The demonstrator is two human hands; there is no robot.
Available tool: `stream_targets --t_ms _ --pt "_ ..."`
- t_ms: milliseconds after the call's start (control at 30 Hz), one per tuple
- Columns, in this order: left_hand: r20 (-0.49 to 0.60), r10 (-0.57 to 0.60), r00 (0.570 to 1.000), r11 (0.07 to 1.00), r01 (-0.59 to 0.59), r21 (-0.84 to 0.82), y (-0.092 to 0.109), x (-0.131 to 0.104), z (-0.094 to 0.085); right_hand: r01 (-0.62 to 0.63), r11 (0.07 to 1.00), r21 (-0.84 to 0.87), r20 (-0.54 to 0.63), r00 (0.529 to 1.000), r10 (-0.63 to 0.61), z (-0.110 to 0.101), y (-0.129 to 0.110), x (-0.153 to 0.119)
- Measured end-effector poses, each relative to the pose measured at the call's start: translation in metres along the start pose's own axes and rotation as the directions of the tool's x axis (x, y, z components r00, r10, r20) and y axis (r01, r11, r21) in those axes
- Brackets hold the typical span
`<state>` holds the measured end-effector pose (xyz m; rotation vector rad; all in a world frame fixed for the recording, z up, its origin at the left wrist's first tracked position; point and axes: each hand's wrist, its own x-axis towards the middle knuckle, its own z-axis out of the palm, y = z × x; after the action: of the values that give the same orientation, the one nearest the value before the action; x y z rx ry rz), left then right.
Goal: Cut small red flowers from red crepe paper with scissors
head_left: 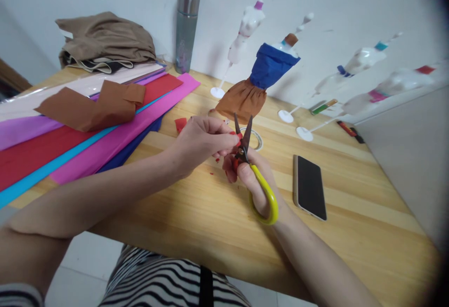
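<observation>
Small red paper (pixel 239 138) is pinched between the closed fingertips of my left hand (pixel 206 139). Yellow-handled scissors (pixel 267 199) are in my right hand (pixel 250 176), my thumb through the handle loop, dark blades apart and pointing away from me beside the red paper. Red scraps lie on the wood beneath my hands, and a larger red piece (pixel 180 124) rests left of them. Behind the blades is a roll of tape (pixel 257 139). Just beyond my hands leans a mannequin wearing a blue top (pixel 274 66) and a brown skirt (pixel 242 100).
Colored paper sheets (pixel 140 124) and brown paper (pixel 105 108) cover the left of the table, with folded cloth (pixel 108 40) behind. A bottle (pixel 187 28) stands near the wall. White mannequins (pixel 250 20) line the back. A phone (pixel 311 187) lies at right.
</observation>
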<state>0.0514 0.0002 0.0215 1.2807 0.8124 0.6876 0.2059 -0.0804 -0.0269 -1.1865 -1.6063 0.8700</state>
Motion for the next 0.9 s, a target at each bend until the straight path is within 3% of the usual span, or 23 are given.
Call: stream_targets --t_ms 333,900 --pt "-0.015 0.066 0.998 0.997 -0.066 -0.027 -0.0055 0.0032 0.0017 -0.023 0.999 0.044 -0.01 1.0 0.023 0.0015 -0.0018 -0.0007" --pt "0.018 0.055 0.998 0.998 -0.055 -0.022 -0.0011 0.0004 -0.0006 -0.062 0.997 0.041 -0.009 0.998 0.063 -0.0004 -0.0006 -0.0021"
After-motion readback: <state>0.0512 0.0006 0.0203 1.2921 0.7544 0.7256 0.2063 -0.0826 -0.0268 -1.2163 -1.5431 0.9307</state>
